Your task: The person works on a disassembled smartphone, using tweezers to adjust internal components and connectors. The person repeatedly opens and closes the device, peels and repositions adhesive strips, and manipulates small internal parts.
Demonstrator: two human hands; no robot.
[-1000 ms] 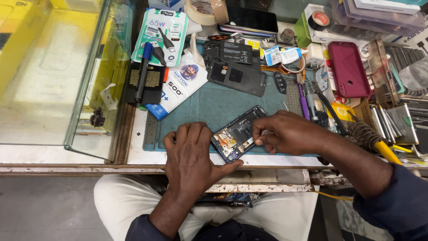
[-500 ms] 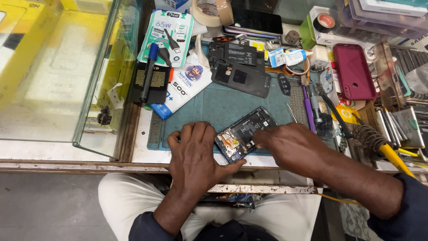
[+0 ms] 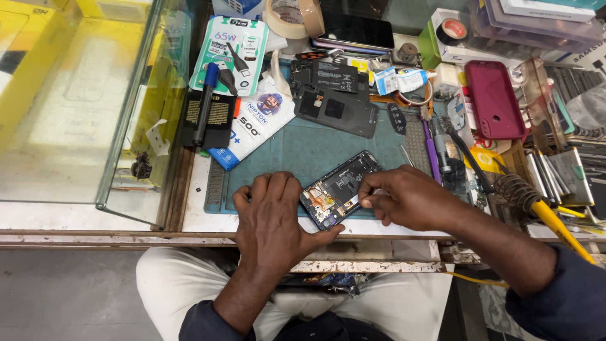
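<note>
Fingers: our right hand (image 3: pixel 413 199) has its fingertips (image 3: pixel 368 201) pinched shut on a small pale part at the phone's edge — what the part is, we cannot tell.
Left hand (image 3: pixel 274 215): fingers lie flat and nearly straight on the mat, the thumb hooked under the near end of the phone, steadying it rather than gripping it.
Phone (image 3: pixel 338 188): opened, back off (board and cables showing), lying tilted on the green mat (image 3: pixel 303 148) between our two hands, close to the bench's near edge.
Beyond it: a black back cover (image 3: pixel 334 108) sits farther up the mat, well apart from the phone.
Right side: a red case (image 3: pixel 493 100) — and a yellow-handled soldering iron (image 3: pixel 543 211) beside our right forearm.
Left side: a blue marker (image 3: pixel 205 104) on a black box, near a glass case (image 3: pixel 95 101).
</note>
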